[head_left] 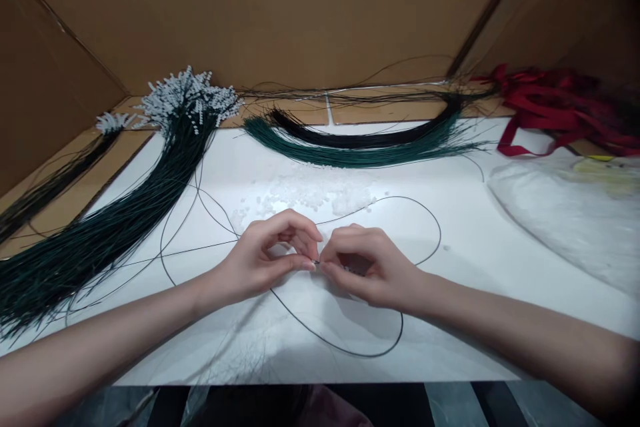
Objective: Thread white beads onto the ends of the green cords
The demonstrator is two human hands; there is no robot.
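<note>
head view: left hand (265, 255) and right hand (373, 265) pinch thin dark green wire (400, 198), fingertips touching; i judge bead-threading; next wants steady alignment.

The thin cord (402, 323) looped on the white tabletop (450, 320) is blackish green, and the scattered beads (320, 195) behind it are translucent white. The large cord bundle (125, 213) is dark green with white bead tips (187, 99), while the curved bundle (360, 147) is dark green on one side and black on the other. The ribbons (555, 103) are deep red, the plastic bag (565, 213) cloudy white with a yellow patch, and the cardboard walls (280, 13) plain brown.
</note>
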